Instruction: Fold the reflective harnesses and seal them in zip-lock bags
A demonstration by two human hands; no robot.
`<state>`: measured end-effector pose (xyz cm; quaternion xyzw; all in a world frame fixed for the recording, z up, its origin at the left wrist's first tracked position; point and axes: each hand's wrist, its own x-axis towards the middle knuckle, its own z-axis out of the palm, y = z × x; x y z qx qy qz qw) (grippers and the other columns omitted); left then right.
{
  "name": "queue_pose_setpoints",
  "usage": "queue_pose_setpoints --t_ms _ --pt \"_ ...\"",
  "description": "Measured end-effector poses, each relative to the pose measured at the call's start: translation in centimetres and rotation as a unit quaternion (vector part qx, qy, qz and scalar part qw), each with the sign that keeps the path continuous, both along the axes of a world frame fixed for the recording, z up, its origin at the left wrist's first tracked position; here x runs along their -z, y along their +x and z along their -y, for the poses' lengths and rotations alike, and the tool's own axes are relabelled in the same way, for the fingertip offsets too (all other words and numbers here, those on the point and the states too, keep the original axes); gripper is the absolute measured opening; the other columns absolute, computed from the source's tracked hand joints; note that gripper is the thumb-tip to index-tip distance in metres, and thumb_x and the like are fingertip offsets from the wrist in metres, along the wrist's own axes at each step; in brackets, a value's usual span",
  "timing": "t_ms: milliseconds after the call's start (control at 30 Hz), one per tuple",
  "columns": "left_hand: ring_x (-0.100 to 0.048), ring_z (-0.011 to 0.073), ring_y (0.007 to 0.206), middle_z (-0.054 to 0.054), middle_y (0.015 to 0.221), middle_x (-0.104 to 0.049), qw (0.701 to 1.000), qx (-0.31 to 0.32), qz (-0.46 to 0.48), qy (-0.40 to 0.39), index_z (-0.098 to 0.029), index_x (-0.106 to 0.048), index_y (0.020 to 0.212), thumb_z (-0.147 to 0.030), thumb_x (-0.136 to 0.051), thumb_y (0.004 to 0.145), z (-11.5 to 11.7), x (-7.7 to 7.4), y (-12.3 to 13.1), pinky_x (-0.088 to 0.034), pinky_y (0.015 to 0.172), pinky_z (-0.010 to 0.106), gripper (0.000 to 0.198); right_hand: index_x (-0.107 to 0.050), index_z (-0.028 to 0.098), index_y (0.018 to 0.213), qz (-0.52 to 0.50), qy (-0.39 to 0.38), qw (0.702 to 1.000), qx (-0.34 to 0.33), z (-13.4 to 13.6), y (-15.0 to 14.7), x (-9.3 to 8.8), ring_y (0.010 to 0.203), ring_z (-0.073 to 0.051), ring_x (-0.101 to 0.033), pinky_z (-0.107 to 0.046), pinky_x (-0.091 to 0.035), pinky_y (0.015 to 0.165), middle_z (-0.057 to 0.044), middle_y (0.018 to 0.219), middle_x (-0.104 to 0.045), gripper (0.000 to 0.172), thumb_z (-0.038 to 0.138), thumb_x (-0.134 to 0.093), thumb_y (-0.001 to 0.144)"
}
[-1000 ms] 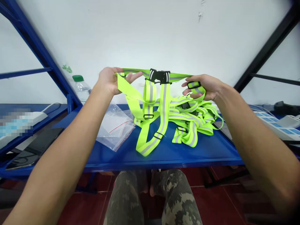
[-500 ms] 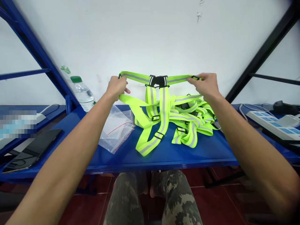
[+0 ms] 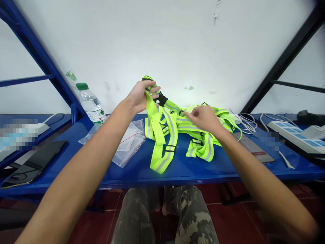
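A neon-yellow reflective harness [image 3: 173, 127] with grey stripes hangs between my hands, its lower loops resting on the blue table. My left hand [image 3: 143, 95] is raised with the upper strap and a black slider between thumb and palm, several fingers stretched out. Beside those fingertips hangs the black buckle [image 3: 161, 99]. My right hand [image 3: 203, 117] is lower and pinches the strap's other end by a black slider [image 3: 181, 113]. Behind and under the right hand lies a tangled pile of similar reflective straps [image 3: 224, 118].
Clear zip bags [image 3: 130, 142] lie left of the harness, near a green-capped water bottle [image 3: 91, 103]. A dark phone [image 3: 35, 164] rests at far left. To the right are a flat grey device [image 3: 256, 149], white cables [image 3: 247, 123] and a power strip [image 3: 299, 135].
My hands have come closer together; the right moved left and down, the left moved right. The strap that was stretched level now slants down to the right, its buckle tilted.
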<state>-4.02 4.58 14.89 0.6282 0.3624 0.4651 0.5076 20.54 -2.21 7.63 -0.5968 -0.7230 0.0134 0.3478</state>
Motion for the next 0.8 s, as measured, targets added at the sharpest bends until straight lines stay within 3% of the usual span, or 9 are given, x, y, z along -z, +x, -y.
queue_pose_setpoints --t_ms 100,167,233,333,433,500,567,700,800 --pt "-0.064 0.0266 0.093 0.007 0.08 -0.062 0.999 0.012 0.006 0.037 -0.021 -0.051 0.098 -0.03 -0.065 0.07 0.1 0.3 0.8 -0.055 0.077 0.042 0.033 -0.071 0.023 0.1 0.081 -0.187 0.933 -0.295 3.4 -3.4 2.5 0.078 -0.02 -0.065 -0.031 -0.048 0.068 -0.006 0.107 -0.07 0.041 0.055 -0.073 0.075" --pt "-0.063 0.0261 0.099 0.007 0.088 -0.062 0.998 0.009 0.004 0.058 -0.021 -0.05 0.101 -0.028 -0.065 0.071 0.2 0.3 0.9 -0.053 0.083 0.042 0.035 -0.065 0.025 0.12 0.148 -0.208 0.901 -0.35 4.9 -5.1 3.7 0.09 -0.023 -0.066 -0.031 -0.048 0.073 -0.007 0.127 -0.063 0.058 0.051 -0.078 0.069" --pt "-0.062 0.0278 0.106 0.007 0.097 -0.061 0.997 0.001 -0.009 0.074 -0.021 -0.05 0.105 -0.025 -0.064 0.071 0.2 0.2 0.7 -0.052 0.088 0.044 0.037 -0.067 0.024 0.117 0.2 -0.203 0.896 -0.34 5.3 -5.6 4.1 0.094 -0.024 -0.066 -0.032 -0.047 0.075 -0.009 0.124 -0.064 0.042 0.038 -0.071 0.077" --pt "-0.06 0.0307 0.114 0.008 0.107 -0.06 0.995 -0.01 -0.019 0.099 -0.021 -0.05 0.108 -0.021 -0.061 0.071 0.2 0.1 0.2 -0.049 0.092 0.049 0.038 -0.07 0.019 0.089 0.19 -0.203 0.913 -0.3 4.5 -4.3 2.8 0.081 -0.023 -0.066 -0.033 -0.046 0.07 -0.008 0.09 -0.071 0.014 0.02 -0.058 0.082" --pt "-0.059 0.0301 0.116 0.008 0.107 -0.06 0.994 -0.002 -0.013 0.112 -0.021 -0.053 0.107 -0.018 -0.059 0.068 0.3 0.1 -0.2 -0.047 0.097 0.049 0.039 -0.066 0.019 0.084 -0.038 -0.198 0.945 -0.258 2.8 -1.7 0.0 0.066 -0.019 -0.064 -0.031 -0.049 0.064 -0.004 0.072 -0.067 0.01 0.021 -0.056 0.082" --pt "-0.06 0.0293 0.116 0.008 0.106 -0.061 0.994 0.01 -0.011 0.106 -0.02 -0.053 0.106 -0.018 -0.06 0.066 0.6 0.1 -0.4 -0.046 0.099 0.047 0.04 -0.063 0.02 0.091 -0.248 -0.103 0.944 -0.193 1.6 -0.3 -2.1 0.071 -0.018 -0.067 -0.031 -0.053 0.064 -0.004 0.08 -0.069 0.012 0.028 -0.057 0.085" --pt "-0.061 0.0293 0.115 0.008 0.105 -0.062 0.995 0.027 -0.008 0.095 -0.019 -0.053 0.103 -0.019 -0.061 0.065 1.2 0.2 -0.5 -0.046 0.098 0.047 0.039 -0.061 0.024 0.098 -0.358 0.017 0.925 -0.124 0.7 0.1 -3.9 0.077 -0.018 -0.068 -0.03 -0.053 0.063 -0.004 0.087 -0.068 0.018 0.038 -0.056 0.088" --pt "-0.063 0.0314 0.111 0.009 0.104 -0.065 0.995 0.067 -0.001 0.073 -0.019 -0.053 0.099 -0.021 -0.065 0.063 2.1 0.1 -0.1 -0.048 0.094 0.047 0.037 -0.062 0.029 0.103 -0.354 0.083 0.929 -0.074 0.8 -1.7 -5.7 0.082 -0.02 -0.068 -0.028 -0.051 0.059 -0.001 0.087 -0.065 0.022 0.046 -0.058 0.088" --pt "-0.064 0.0337 0.111 0.008 0.105 -0.067 0.995 0.079 0.007 0.067 -0.019 -0.054 0.102 -0.022 -0.065 0.063 2.6 -0.2 0.3 -0.049 0.091 0.049 0.041 -0.067 0.026 0.096 -0.241 -0.036 0.949 -0.2 1.7 -3.2 -5.2 0.082 -0.02 -0.068 -0.031 -0.053 0.064 -0.002 0.087 -0.068 0.018 0.034 -0.067 0.08"
